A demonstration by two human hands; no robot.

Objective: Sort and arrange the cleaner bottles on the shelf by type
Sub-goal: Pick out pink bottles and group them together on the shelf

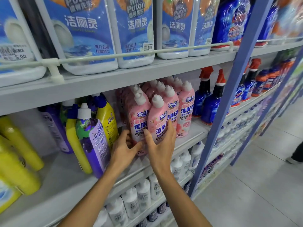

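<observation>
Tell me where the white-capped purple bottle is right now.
Head view, left of centre on the middle shelf: the purple bottle stands beside a yellow bottle on its left, with the left hand just to its right.

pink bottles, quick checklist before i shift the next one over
1. Right hand grip on the front pink bottle: ok, thumb and fingers wrap its sides.
2. Left hand grip on the neighbouring pink bottle: ok, it holds the lower part.
3. White caps on both held bottles: ok.
4. Bases seated on the shelf: cannot tell, the hands hide them.
5. Pink row kept together: ok, same type packed behind and beside.
6. Left section sorted: not ok, a purple bottle stands among yellow bottles.
</observation>
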